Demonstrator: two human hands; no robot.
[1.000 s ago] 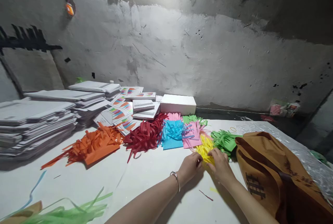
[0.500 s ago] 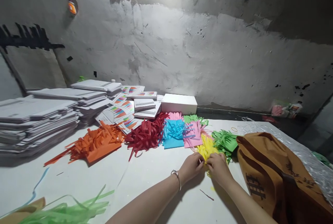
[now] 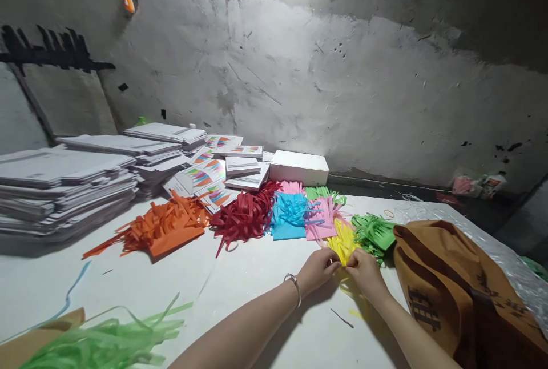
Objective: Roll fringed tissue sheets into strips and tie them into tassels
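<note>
Both hands meet at a bunch of yellow fringed tissue paper (image 3: 342, 239) right of the table's middle. My left hand (image 3: 317, 269) wears a bracelet on the wrist and pinches the yellow paper's near edge from the left. From the right, my right hand (image 3: 366, 273) pinches the same edge, its fingertips close to the left ones. Loose yellow strips hang below the fingers. Green fringed paper (image 3: 373, 233) lies just right of the yellow, and pink fringed paper (image 3: 322, 219) and blue fringed paper (image 3: 287, 220) lie to its left.
Dark red (image 3: 246, 215) and orange fringed paper (image 3: 171, 226) lie further left. Stacks of white flat packets (image 3: 64, 192) fill the back left, near a white box (image 3: 298, 167). A brown cloth (image 3: 454, 277) covers the right side. Light green strips (image 3: 107, 340) lie front left.
The view has shifted slightly, moving the scene a little to the right. My fingertips have drawn closer together on the yellow paper, and yellow strips now show more beneath the right hand.
</note>
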